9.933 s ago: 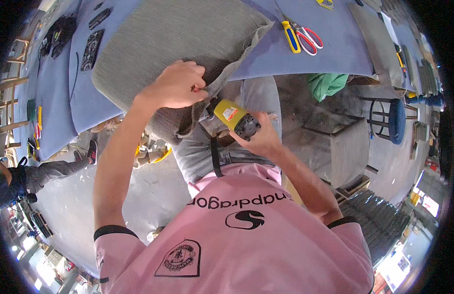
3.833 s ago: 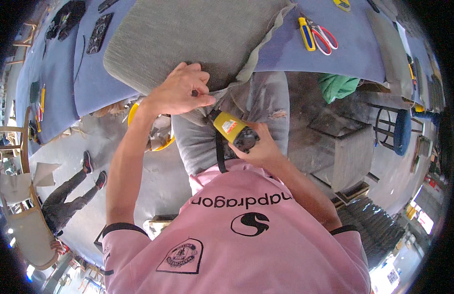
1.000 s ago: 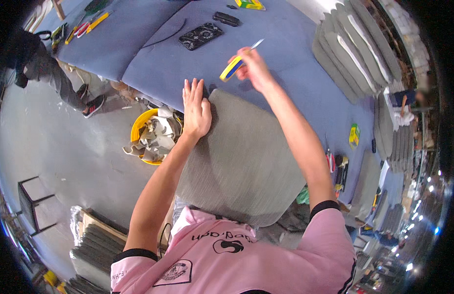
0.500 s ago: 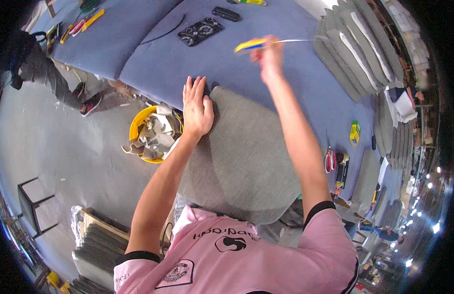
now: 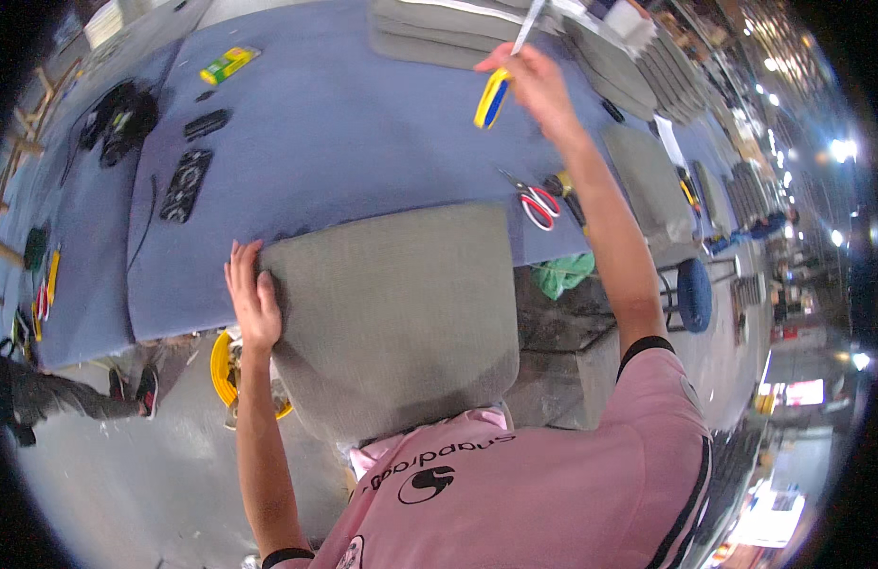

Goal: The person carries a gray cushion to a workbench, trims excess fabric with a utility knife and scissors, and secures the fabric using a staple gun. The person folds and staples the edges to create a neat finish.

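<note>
A grey fabric-covered cushion [image 5: 401, 303] lies partly on the blue-covered table [image 5: 344, 123], its near end against my shirt. My left hand [image 5: 254, 299] rests at its far left corner, fingers stretched out on the table edge. Out ahead to the right, my right hand [image 5: 539, 85] is raised over the table. It is closed round a utility knife [image 5: 493, 100] with a yellow and blue handle and a long, thin blade pointing away from me. Red-and-white-handled scissors [image 5: 537, 204] lie just beyond the cushion's right corner.
Grey cushions [image 5: 448, 33] are stacked at the far side. A patterned dark phone-like object [image 5: 186, 185], a black case [image 5: 207, 124] and a yellow-green box [image 5: 228, 64] lie left. Below the table edge stands a yellow bucket [image 5: 224, 379] of scraps; another person's legs [image 5: 69, 396] are beyond it.
The view has turned to the right, and the cushion now sits squarer before me. My right hand keeps the knife, its blade now pointing farther ahead. My left hand stays at the cushion's corner.
</note>
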Demonstrator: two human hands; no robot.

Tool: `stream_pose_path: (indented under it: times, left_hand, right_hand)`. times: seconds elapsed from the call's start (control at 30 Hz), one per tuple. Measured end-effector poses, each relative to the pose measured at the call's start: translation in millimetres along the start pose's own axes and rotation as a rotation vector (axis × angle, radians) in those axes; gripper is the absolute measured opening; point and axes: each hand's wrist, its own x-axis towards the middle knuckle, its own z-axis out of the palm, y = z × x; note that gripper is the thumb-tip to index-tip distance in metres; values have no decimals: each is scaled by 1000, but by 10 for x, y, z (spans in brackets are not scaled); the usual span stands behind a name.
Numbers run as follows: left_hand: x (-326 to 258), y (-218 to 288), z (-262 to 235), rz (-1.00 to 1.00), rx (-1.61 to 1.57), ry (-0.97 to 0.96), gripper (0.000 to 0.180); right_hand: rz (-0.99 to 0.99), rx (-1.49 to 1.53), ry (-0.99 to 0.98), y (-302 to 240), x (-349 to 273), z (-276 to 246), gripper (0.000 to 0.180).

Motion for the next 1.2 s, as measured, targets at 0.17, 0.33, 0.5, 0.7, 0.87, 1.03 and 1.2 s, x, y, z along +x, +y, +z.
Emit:
stream_pose_path:
  times: [0.17, 0.33, 0.5, 0.7, 0.87, 1.03, 1.2]
  left_hand:
    - [47, 83, 99, -23, -117, 26, 46]
    - [0, 85, 67, -108, -92, 47, 47]
    - [-10, -9, 145, -66, 11, 86, 48]
    - [-61, 5, 59, -81, 281, 68, 48]
    - [-30, 15, 135, -52, 329, 108, 47]
    - [-73, -50, 103, -93, 359, 93, 48]
    - [-55, 2, 94, -107, 356, 70, 46]
  right_hand:
    - [-75, -167, 339, 762, -523, -644, 22]
    - [261, 145, -58, 1118, -973, -305, 22]
    - [-120, 304, 458, 946, -637, -763, 26]
    - [350, 243, -236, 1229, -842, -138, 31]
    - [68, 365, 74, 1305, -473, -450, 35]
    - [380, 301, -270, 1410, -700, -116, 36]
    - [224, 496, 76, 1471, -462, -280, 36]
